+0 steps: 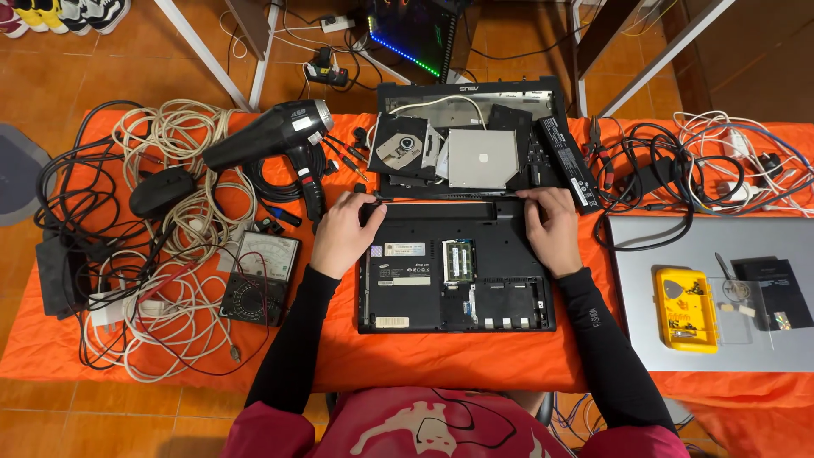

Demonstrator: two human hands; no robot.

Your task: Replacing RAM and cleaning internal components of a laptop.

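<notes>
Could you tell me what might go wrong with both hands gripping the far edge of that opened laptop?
The laptop has open bays, so its exposed memory module could be knocked. The left hand and right hand work close to loose drives, which might get shoved. The nearby cables could snag a sleeve.

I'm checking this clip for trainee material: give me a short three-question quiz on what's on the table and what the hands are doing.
1. True or false: both hands rest on the far edge of the upturned black laptop.
2. Which thing lies nearest the left hand? A) black hair dryer B) yellow case C) grey laptop
3. Fill in: the analogue meter lies on the ______ cloth.

Key
1. True: the left hand and the right hand are both at the far edge, at the long battery bar.
2. A.
3. Orange.
</notes>
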